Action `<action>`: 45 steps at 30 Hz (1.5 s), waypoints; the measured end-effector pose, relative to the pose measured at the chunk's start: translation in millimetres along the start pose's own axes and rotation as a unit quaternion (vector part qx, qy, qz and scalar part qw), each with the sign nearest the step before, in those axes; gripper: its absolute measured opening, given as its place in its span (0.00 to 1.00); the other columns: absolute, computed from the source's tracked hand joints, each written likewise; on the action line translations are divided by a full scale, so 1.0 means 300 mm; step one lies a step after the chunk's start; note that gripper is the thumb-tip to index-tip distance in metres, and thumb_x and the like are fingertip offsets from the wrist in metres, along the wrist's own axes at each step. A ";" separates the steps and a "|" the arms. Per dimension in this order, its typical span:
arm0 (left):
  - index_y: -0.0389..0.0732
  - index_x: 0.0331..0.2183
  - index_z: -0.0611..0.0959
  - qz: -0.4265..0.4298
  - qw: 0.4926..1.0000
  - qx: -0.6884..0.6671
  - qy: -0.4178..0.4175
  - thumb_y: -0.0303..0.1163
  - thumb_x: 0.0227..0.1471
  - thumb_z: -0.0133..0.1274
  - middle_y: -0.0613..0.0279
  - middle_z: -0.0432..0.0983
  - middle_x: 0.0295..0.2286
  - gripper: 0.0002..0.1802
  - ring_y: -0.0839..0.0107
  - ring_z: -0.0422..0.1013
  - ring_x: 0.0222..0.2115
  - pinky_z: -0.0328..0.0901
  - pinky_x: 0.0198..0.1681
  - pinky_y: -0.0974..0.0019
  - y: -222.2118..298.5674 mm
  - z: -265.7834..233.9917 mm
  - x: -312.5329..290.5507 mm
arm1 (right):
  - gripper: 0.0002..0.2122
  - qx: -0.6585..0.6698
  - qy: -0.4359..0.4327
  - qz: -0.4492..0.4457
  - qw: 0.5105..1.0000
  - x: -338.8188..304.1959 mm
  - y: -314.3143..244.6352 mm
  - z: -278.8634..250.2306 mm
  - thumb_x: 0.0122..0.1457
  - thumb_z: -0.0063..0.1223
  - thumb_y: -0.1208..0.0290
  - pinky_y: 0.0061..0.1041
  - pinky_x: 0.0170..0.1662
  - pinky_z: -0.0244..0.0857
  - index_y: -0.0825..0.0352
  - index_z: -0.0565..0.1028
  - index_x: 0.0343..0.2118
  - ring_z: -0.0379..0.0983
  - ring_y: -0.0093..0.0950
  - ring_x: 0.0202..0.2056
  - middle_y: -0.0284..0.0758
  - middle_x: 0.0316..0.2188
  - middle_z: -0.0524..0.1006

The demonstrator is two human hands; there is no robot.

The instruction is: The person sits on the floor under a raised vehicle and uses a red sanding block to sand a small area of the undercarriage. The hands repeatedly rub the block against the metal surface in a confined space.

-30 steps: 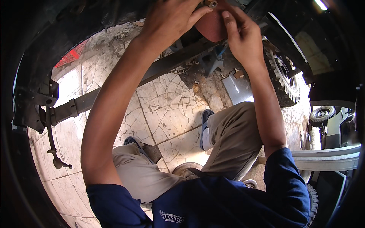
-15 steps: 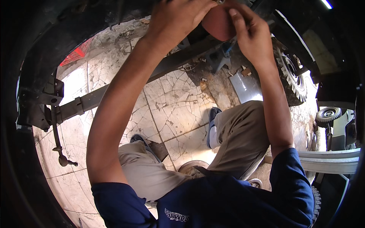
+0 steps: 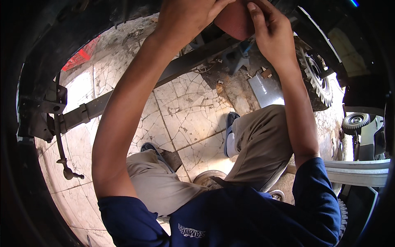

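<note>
A floor of pale cream, square-cut tiles, webbed with fine dark cracks and crossed by straight dark joints, gives way farther out to rough, brown, broken ground strewn with small debris. On that rough part lie a flat, grey, shiny rectangular sheet and, just beside it, a small reddish-brown blocky fragment, with a blue splayed-leg stand near them. Two dark-blue shoes with pale-edged soles, the left one and the right one, rest on the tiles.

Floor tiles glare white at left; distorted edges are dark.
</note>
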State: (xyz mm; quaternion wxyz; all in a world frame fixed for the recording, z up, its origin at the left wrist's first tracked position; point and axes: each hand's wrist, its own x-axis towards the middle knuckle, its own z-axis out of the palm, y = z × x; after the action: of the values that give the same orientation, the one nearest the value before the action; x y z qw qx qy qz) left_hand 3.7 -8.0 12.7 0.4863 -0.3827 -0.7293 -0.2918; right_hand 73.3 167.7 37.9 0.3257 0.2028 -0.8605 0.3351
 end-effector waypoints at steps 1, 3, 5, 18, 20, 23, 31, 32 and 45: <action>0.46 0.43 0.77 0.001 1.000 -0.002 0.002 0.34 0.57 0.59 0.63 0.73 0.43 0.13 0.58 0.79 0.36 0.79 0.33 0.61 -0.004 0.002 -0.005 | 0.14 -0.008 0.014 -0.016 1.000 -0.007 -0.012 0.000 0.70 0.45 0.73 0.29 0.44 0.72 0.75 0.74 0.52 0.79 0.28 0.39 0.50 0.37 0.82; 0.46 0.43 0.77 0.001 1.000 -0.007 0.007 0.34 0.57 0.59 0.62 0.73 0.43 0.13 0.58 0.79 0.36 0.79 0.33 0.61 -0.003 0.007 -0.003 | 0.14 0.005 0.041 -0.056 0.998 0.011 0.015 0.011 0.69 0.46 0.74 0.30 0.45 0.71 0.75 0.74 0.53 0.80 0.31 0.41 0.51 0.38 0.82; 0.46 0.43 0.77 -0.001 1.000 -0.011 0.012 0.34 0.57 0.59 0.62 0.73 0.43 0.13 0.58 0.79 0.36 0.79 0.34 0.61 0.007 0.012 0.007 | 0.14 0.032 0.015 -0.014 0.999 0.002 0.048 0.004 0.69 0.46 0.74 0.29 0.45 0.72 0.75 0.74 0.53 0.80 0.31 0.41 0.50 0.38 0.82; 0.43 0.42 0.77 0.001 1.000 -0.013 0.002 0.31 0.58 0.58 0.62 0.74 0.43 0.11 0.58 0.80 0.35 0.79 0.32 0.61 -0.005 0.004 0.000 | 0.13 0.013 0.036 -0.029 0.999 0.004 0.024 -0.002 0.69 0.46 0.74 0.32 0.43 0.72 0.73 0.75 0.51 0.82 0.38 0.41 0.55 0.36 0.79; 0.44 0.42 0.77 -0.017 1.000 -0.009 -0.001 0.31 0.57 0.59 0.62 0.74 0.43 0.11 0.59 0.80 0.35 0.79 0.31 0.62 -0.008 0.016 -0.010 | 0.13 0.021 -0.006 -0.013 1.000 0.004 0.087 0.008 0.70 0.47 0.71 0.25 0.46 0.70 0.72 0.76 0.52 0.77 0.24 0.41 0.41 0.38 0.81; 0.45 0.42 0.78 -0.016 1.000 0.001 0.003 0.32 0.57 0.59 0.62 0.74 0.43 0.11 0.61 0.80 0.33 0.79 0.30 0.64 -0.005 0.018 -0.009 | 0.14 0.049 0.002 -0.007 0.999 -0.004 0.115 0.012 0.71 0.47 0.69 0.21 0.46 0.68 0.72 0.76 0.53 0.74 0.16 0.40 0.34 0.38 0.82; 0.47 0.46 0.78 0.008 1.000 0.015 0.024 0.30 0.56 0.60 0.62 0.72 0.45 0.15 0.60 0.80 0.31 0.80 0.28 0.64 -0.004 0.025 -0.024 | 0.13 0.000 0.010 0.014 1.000 -0.011 0.056 0.005 0.68 0.49 0.69 0.32 0.40 0.73 0.66 0.77 0.51 0.82 0.45 0.36 0.49 0.32 0.81; 0.47 0.46 0.79 0.004 1.000 0.005 0.018 0.30 0.56 0.60 0.62 0.72 0.45 0.15 0.60 0.80 0.31 0.80 0.28 0.64 -0.009 0.026 -0.025 | 0.13 0.015 0.023 0.002 1.000 -0.007 0.059 0.008 0.68 0.49 0.69 0.32 0.40 0.73 0.66 0.77 0.51 0.82 0.45 0.36 0.49 0.32 0.81; 0.47 0.45 0.80 -0.005 1.000 -0.004 -0.024 0.32 0.57 0.59 0.63 0.72 0.45 0.13 0.59 0.80 0.32 0.79 0.31 0.61 -0.012 -0.001 -0.001 | 0.13 -0.037 -0.010 -0.012 0.999 -0.014 0.084 0.016 0.68 0.49 0.68 0.34 0.40 0.74 0.66 0.77 0.50 0.81 0.46 0.39 0.51 0.34 0.81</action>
State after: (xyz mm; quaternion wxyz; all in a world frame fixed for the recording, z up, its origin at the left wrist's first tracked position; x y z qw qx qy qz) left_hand 0.9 -10.2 12.4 0.4655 -0.3877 -0.7415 -0.2885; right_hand 60.0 182.3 21.0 0.3281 0.2042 -0.8733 0.2966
